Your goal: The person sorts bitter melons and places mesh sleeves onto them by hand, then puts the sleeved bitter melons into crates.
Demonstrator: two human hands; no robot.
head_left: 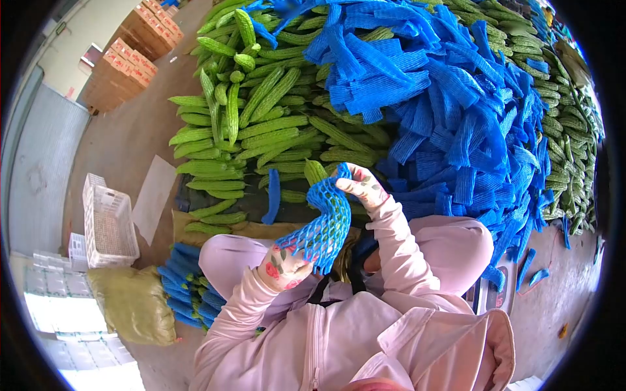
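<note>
Both of my hands wear white gloves with a floral print. A green bitter melon (pixel 315 172) sits inside a stretched blue foam net sleeve (pixel 324 225), its tip poking out at the far end. Closed around the near end of the sleeved melon is my left hand (pixel 285 268), low over my lap. My right hand (pixel 362 185) pinches the sleeve's far rim beside the exposed tip. Ahead lies a big pile of bare bitter melons (pixel 274 140). To the right of it, a heap of unused blue net sleeves (pixel 450 117) spreads close to my knee.
Sleeved melons (pixel 186 283) lie by my left knee, next to a stuffed yellowish sack (pixel 127 296). A white plastic crate (pixel 111 225) stands farther left. Cardboard boxes (pixel 124 75) are stacked at the back left. More bitter melons (pixel 567 137) line the far right.
</note>
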